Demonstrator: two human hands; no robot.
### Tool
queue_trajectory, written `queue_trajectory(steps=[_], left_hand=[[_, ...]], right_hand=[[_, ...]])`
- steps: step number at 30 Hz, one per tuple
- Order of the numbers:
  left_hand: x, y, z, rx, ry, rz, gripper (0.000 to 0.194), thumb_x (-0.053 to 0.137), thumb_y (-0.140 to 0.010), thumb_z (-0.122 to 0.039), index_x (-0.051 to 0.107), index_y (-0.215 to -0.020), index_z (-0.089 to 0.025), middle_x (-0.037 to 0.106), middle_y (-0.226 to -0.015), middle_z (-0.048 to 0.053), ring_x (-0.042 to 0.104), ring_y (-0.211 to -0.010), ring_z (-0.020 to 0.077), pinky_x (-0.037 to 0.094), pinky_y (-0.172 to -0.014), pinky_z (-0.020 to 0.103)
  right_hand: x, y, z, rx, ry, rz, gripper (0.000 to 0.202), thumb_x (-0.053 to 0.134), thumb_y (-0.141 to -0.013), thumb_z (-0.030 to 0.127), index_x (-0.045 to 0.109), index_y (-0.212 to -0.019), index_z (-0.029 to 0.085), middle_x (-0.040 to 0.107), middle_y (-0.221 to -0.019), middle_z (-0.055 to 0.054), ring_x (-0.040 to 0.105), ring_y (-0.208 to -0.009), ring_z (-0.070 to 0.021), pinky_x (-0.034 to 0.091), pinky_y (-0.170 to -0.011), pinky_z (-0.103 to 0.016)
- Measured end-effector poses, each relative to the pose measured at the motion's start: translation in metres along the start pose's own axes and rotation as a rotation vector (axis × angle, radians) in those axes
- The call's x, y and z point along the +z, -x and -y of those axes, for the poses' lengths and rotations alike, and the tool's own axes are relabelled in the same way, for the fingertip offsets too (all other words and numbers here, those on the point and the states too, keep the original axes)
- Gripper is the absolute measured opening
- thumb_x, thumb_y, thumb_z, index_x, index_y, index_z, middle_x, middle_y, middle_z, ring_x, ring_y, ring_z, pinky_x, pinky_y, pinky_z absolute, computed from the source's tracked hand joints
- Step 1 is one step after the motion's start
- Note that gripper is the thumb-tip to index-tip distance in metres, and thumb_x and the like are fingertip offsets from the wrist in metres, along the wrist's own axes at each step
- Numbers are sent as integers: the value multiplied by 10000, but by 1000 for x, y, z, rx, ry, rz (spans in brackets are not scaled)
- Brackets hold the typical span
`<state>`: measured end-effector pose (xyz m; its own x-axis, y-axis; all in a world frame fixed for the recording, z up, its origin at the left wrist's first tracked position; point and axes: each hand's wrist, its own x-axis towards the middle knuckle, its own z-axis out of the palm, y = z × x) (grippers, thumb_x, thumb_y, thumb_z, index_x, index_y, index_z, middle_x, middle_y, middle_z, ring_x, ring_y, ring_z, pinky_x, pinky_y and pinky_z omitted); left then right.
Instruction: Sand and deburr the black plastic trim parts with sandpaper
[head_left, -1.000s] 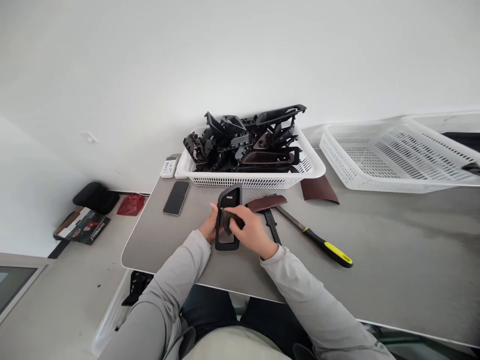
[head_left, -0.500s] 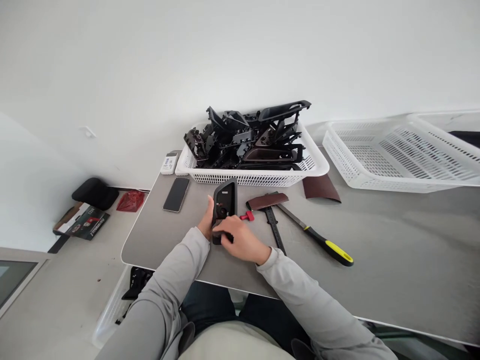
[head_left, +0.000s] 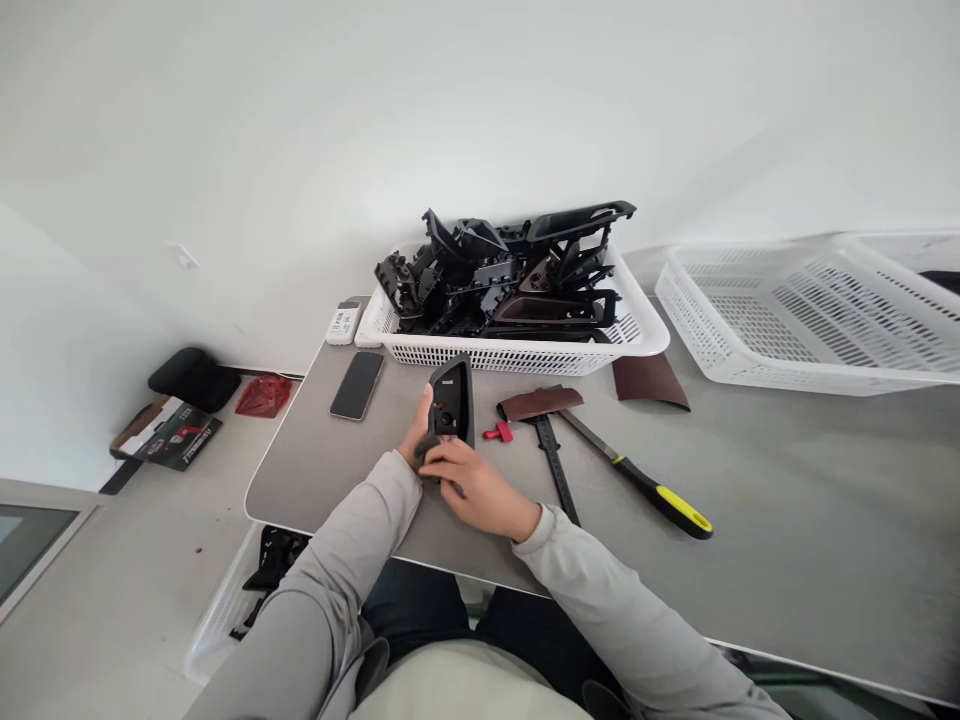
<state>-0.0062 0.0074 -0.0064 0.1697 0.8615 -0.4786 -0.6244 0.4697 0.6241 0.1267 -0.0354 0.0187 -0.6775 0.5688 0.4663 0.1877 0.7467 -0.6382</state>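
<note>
My left hand (head_left: 414, 432) grips a black plastic trim piece (head_left: 465, 390) by its left side, holding it upright with its hollow face toward me. My right hand (head_left: 480, 485) is closed at the lower end of that piece, its fingers pinching a small dark grey-brown pad (head_left: 427, 447), perhaps sandpaper. The hands hide the bottom of the trim piece. Just right of it lie a small red clamp-like part (head_left: 498, 432), a curled brown sandpaper sheet (head_left: 540, 403), a black caliper (head_left: 556, 465) and a file (head_left: 652, 490) with a black and yellow handle.
Behind the hands stands a white basket (head_left: 525, 355) heaped with black trim parts. More white baskets (head_left: 832, 375) are at the right. A phone (head_left: 356, 385), a white box (head_left: 343, 325) and another brown sheet (head_left: 651, 382) lie on the grey table (head_left: 787, 520). Below left is a bin (head_left: 217, 610).
My right hand has shifted slightly down and left along the trim piece, and the dark pad now shows at its fingertips. The view has turned a little to the left.
</note>
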Motion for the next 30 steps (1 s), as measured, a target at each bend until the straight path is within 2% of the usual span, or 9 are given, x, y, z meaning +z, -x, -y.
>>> queue_trajectory(steps=[3,5,6,10,12,18,26,28,30], left_hand=[[0,-4,0,161,62,-25,535,490,-816,-620,681,-938,-135,699,-776,71,662,-758,198,529,-757,318],[3,-4,1,181,92,17,535,494,-818,-615,683,-972,-139,716,-863,90,669,-831,220,516,-830,346],[4,-3,1,172,93,29,538,488,-821,-613,686,-969,-135,719,-871,94,669,-844,225,508,-852,354],[9,3,2,89,27,74,510,448,-874,-553,696,-957,-116,727,-836,93,671,-814,211,503,-841,341],[11,6,4,28,-21,136,490,449,-887,-522,694,-974,-107,730,-860,106,674,-818,217,503,-818,340],[6,3,9,59,-27,128,482,480,-870,-528,693,-959,-105,732,-874,99,675,-799,200,495,-819,315],[6,3,0,210,144,11,524,528,-795,-618,686,-909,-132,728,-810,73,684,-792,205,516,-816,310],[6,3,-1,185,149,38,546,525,-781,-641,687,-901,-133,730,-819,80,686,-819,222,517,-832,333],[6,2,0,139,123,60,576,524,-767,-661,688,-906,-127,732,-846,97,683,-882,249,509,-863,359]], right_hand=[[-1,2,1,-17,-50,149,300,465,-687,-10,658,-669,218,659,-728,-18,571,-750,-176,507,-761,-348],[-11,3,-3,26,-99,129,294,458,-666,-10,618,-590,225,632,-630,1,561,-676,-167,504,-693,-324],[-17,3,-6,61,-113,50,295,452,-675,-1,619,-601,230,638,-643,-1,572,-689,-168,505,-685,-321],[-45,2,-24,273,67,-689,258,454,-809,107,662,-886,239,672,-915,-55,594,-889,-214,490,-817,-414],[-52,2,-31,282,155,-796,263,448,-852,142,657,-977,243,667,-1014,-71,583,-972,-230,469,-866,-446],[-37,1,-31,244,182,-417,301,431,-822,100,699,-888,219,688,-971,-82,584,-884,-239,486,-805,-440],[-33,4,-15,341,-314,177,282,449,-658,53,685,-674,207,690,-757,-19,631,-704,-155,499,-680,-276],[-34,5,-16,392,-379,89,260,453,-675,85,680,-707,208,687,-744,-10,625,-683,-153,491,-651,-269],[-34,4,-19,456,-358,-213,230,461,-730,143,673,-794,206,684,-796,-21,623,-731,-165,490,-675,-283]])
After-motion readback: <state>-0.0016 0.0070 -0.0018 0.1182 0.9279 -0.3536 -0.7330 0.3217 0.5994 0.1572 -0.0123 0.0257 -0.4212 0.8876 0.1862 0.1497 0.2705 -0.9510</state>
